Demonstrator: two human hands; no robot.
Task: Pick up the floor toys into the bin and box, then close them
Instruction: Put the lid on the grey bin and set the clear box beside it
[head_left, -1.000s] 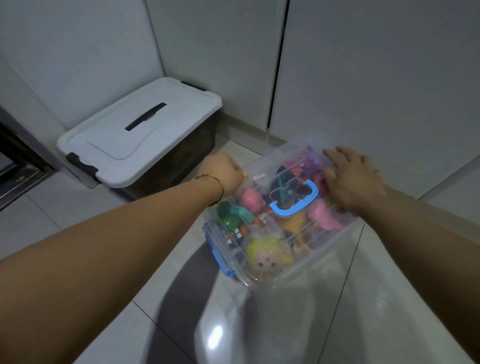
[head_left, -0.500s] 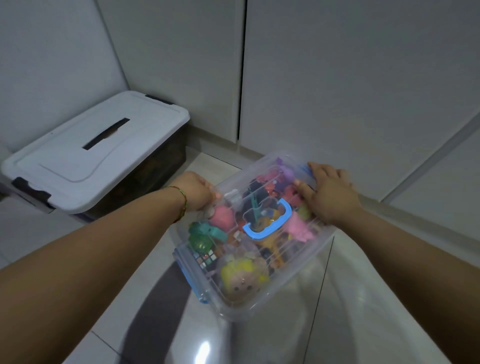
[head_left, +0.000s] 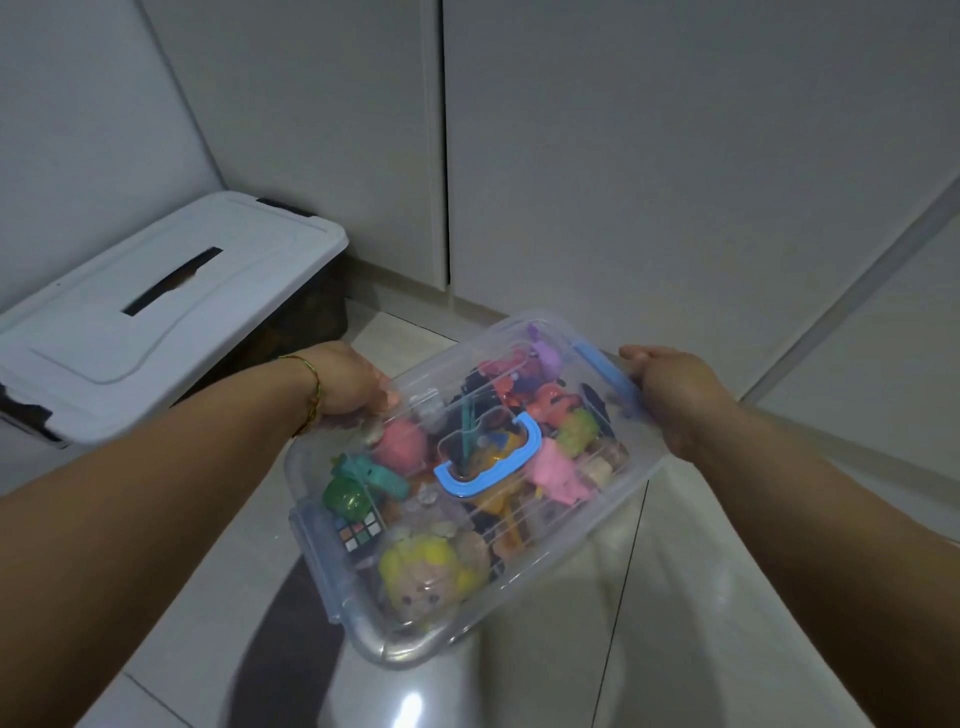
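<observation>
A clear plastic box (head_left: 597, 545) with its lid on is full of small toys: a yellow-haired doll head (head_left: 426, 574), a cube puzzle (head_left: 359, 531), pink and green figures. A blue handle (head_left: 493, 460) lies flat on the lid, and blue latches sit at both short ends. My left hand (head_left: 348, 382) grips the box's far left edge. My right hand (head_left: 675, 395) holds the right end beside the blue latch (head_left: 605, 371). The dark bin (head_left: 291, 322) with its white lid (head_left: 156, 317) shut stands at the left by the wall.
Pale cabinet doors (head_left: 623, 156) rise right behind the box, with a skirting strip along their foot. Glossy tiled floor (head_left: 519, 686) lies below the box, showing a light glare and a dark shadow.
My right hand slid from the top of the lid to the right end by the blue latch. The view shifted, so the bin now sits further left.
</observation>
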